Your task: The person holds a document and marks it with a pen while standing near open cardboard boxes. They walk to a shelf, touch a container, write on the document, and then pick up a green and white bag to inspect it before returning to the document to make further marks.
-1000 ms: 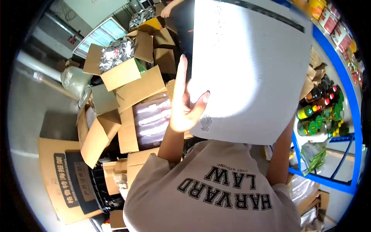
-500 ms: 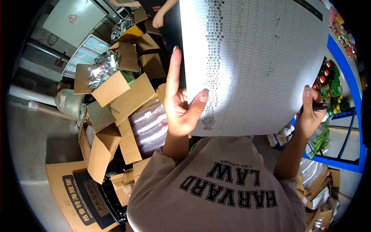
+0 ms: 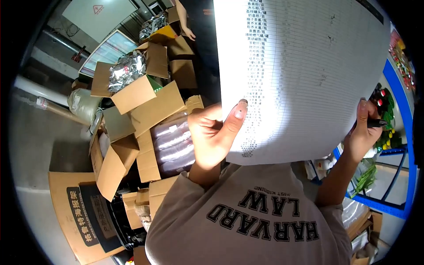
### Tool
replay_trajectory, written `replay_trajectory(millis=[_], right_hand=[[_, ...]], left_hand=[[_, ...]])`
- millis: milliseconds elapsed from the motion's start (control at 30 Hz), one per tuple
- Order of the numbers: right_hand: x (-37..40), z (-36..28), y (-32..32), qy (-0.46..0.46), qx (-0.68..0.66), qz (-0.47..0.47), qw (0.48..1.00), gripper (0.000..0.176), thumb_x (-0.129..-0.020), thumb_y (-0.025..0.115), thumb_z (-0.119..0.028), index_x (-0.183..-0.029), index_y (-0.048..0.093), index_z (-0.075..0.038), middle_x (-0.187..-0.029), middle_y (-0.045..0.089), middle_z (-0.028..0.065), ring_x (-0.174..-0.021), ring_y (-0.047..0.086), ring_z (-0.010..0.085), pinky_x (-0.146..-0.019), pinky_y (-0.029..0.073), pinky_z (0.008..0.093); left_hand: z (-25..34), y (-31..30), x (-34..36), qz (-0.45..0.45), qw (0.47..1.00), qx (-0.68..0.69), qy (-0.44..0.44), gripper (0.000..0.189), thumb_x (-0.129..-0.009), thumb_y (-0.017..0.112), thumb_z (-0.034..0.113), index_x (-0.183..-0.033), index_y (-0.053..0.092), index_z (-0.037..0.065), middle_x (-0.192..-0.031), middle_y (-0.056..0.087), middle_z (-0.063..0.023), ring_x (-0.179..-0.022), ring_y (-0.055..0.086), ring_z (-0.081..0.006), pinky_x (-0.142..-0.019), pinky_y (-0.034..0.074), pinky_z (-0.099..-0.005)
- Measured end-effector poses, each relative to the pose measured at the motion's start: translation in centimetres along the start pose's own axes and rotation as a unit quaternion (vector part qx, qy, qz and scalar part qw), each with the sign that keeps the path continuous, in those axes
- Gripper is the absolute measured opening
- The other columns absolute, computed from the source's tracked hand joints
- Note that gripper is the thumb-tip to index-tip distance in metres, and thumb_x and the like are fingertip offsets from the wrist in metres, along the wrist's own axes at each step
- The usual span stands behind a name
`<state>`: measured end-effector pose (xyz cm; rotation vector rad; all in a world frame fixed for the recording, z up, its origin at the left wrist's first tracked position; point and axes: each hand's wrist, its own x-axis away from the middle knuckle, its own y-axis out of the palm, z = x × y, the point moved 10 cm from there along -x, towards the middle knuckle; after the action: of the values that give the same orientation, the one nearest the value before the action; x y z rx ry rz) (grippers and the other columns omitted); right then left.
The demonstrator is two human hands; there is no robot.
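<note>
A large printed sheet (image 3: 304, 88) with rows of text and a few handwritten marks is held up in front of my chest. My left hand (image 3: 216, 132) grips its lower left edge, thumb on the front and the other fingers behind it. On the right edge, my right hand (image 3: 364, 130) pinches the paper with the thumb in front. A black pen (image 3: 376, 123) is also in my right hand, sticking out to the right. A bright patch of light washes out part of the print.
Open cardboard boxes (image 3: 159, 106) stand at the left, one with silver packets (image 3: 127, 70), another with clear-wrapped goods (image 3: 174, 143). Another person's hand (image 3: 189, 33) shows at the top. A blue-framed shelf (image 3: 399, 84) with bottles and greens is at the right.
My left index finger, raised before, is now bent behind the sheet. The view has shifted, and the sheet sits slightly farther right. The other person's arm has lowered.
</note>
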<state>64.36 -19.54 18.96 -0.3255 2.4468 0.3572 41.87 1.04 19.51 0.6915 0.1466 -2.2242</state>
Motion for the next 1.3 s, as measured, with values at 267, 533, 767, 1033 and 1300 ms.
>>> replay_trajectory(millis=[267,533,767,1033,1300], right_hand=[[-0.4,-0.8,0.0,-0.03,0.02,-0.026,0.999,0.006,-0.074,0.056,-0.002,-0.075,0.055,0.003,-0.07,0.052,0.0028,-0.064,0.043,0.0074,-0.065,0.034,0.0199],[0.0,-0.5,-1.1,0.013,-0.014,0.011,1.0,0.009,-0.075,0.056,-0.004,-0.079,0.056,0.004,-0.07,0.052,0.0032,-0.064,0.044,0.0076,-0.064,0.035,0.0198],[0.4,-1.2,-1.5,0.008,0.019,0.014,1.0,0.01,-0.075,0.056,-0.005,-0.078,0.056,0.005,-0.07,0.051,0.0018,-0.063,0.041,0.0067,-0.063,0.034,0.0188],[0.8,-2.3,-1.7,-0.017,0.057,0.027,0.998,0.011,-0.074,0.058,-0.008,-0.075,0.057,0.004,-0.066,0.05,-0.0002,-0.062,0.04,0.0058,-0.06,0.032,0.018],[1.2,-3.1,-1.8,-0.027,0.042,0.023,0.998,0.008,-0.072,0.06,-0.005,-0.073,0.056,0.003,-0.065,0.049,-0.0006,-0.06,0.038,0.0051,-0.058,0.03,0.0172]], left_hand=[[0.0,0.1,0.0,0.013,1.0,-0.013,0.004,0.015,-0.078,0.053,0.007,-0.068,0.057,-0.004,-0.052,0.043,0.005,-0.047,0.03,-0.0009,-0.042,0.023,-0.0166],[-0.5,0.4,-0.2,0.015,1.0,-0.025,0.002,0.015,-0.078,0.054,0.008,-0.068,0.057,-0.003,-0.051,0.043,0.0047,-0.046,0.03,-0.0008,-0.042,0.022,-0.0164],[-0.1,0.7,0.0,0.012,0.999,-0.031,0.022,0.014,-0.078,0.054,0.008,-0.07,0.058,-0.003,-0.051,0.044,0.0037,-0.045,0.03,-0.0009,-0.04,0.022,-0.0166],[0.0,0.2,0.9,0.038,0.998,-0.042,0.014,0.015,-0.078,0.055,0.009,-0.07,0.058,-0.003,-0.051,0.045,0.0033,-0.045,0.031,-0.0006,-0.04,0.023,-0.0167],[0.2,-0.2,1.5,0.063,0.994,-0.084,0.018,0.015,-0.077,0.056,0.01,-0.073,0.059,-0.004,-0.052,0.047,0.0032,-0.046,0.032,-0.0004,-0.04,0.024,-0.0161]])
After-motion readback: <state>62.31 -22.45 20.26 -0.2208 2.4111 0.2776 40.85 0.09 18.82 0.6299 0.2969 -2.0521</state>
